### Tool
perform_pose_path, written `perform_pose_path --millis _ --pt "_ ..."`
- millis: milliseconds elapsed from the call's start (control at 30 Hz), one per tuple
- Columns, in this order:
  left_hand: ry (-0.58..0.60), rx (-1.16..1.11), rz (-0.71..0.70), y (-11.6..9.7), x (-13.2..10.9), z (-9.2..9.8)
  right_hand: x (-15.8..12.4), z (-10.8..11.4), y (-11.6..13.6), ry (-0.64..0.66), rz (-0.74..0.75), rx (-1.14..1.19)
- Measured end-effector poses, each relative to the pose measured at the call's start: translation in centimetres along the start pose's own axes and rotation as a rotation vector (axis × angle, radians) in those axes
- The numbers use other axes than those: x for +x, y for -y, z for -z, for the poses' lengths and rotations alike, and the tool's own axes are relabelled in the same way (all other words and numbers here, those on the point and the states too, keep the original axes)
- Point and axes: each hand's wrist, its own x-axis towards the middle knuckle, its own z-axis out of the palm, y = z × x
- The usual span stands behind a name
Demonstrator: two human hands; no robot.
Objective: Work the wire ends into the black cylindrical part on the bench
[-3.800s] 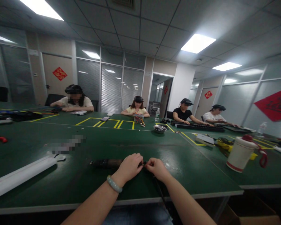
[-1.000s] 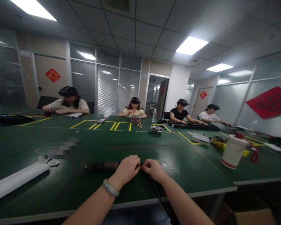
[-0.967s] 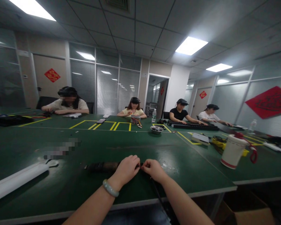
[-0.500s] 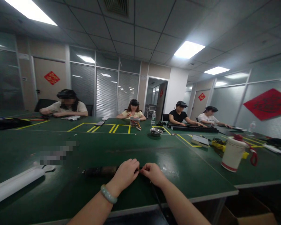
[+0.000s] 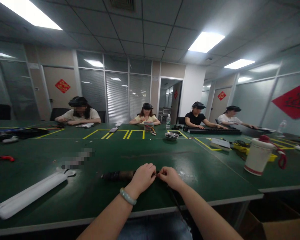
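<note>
My left hand (image 5: 142,177) and my right hand (image 5: 170,177) meet fingertip to fingertip on the green table (image 5: 95,186). Both are pinched shut around a small dark part that is too small to make out. A dark, long tool-like object (image 5: 117,175) lies on the table just left of my left hand and seems to join what the fingers hold. A thin black cable (image 5: 176,203) runs from my right hand down over the table's near edge. A pale green bangle (image 5: 127,196) circles my left wrist.
A long white plastic piece (image 5: 31,194) lies at the left. A white jug with a red lid (image 5: 258,155) stands at the right, beside yellow items. A metal bowl (image 5: 171,135) sits mid-table. Several people sit working at the far side. A red tool (image 5: 1,159) lies far left.
My hands stay pinched together in the same place on the table. Only the view has shifted, swinging a little left and back, so objects slide slightly across the picture.
</note>
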Motion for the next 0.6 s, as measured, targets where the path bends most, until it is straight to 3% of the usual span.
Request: perform_pose_path --millis 600 --pt "-0.016 -0.046 -0.013 0.35 -0.02 -0.27 -0.29 0.24 0.0 0.029 -0.024 0.085"
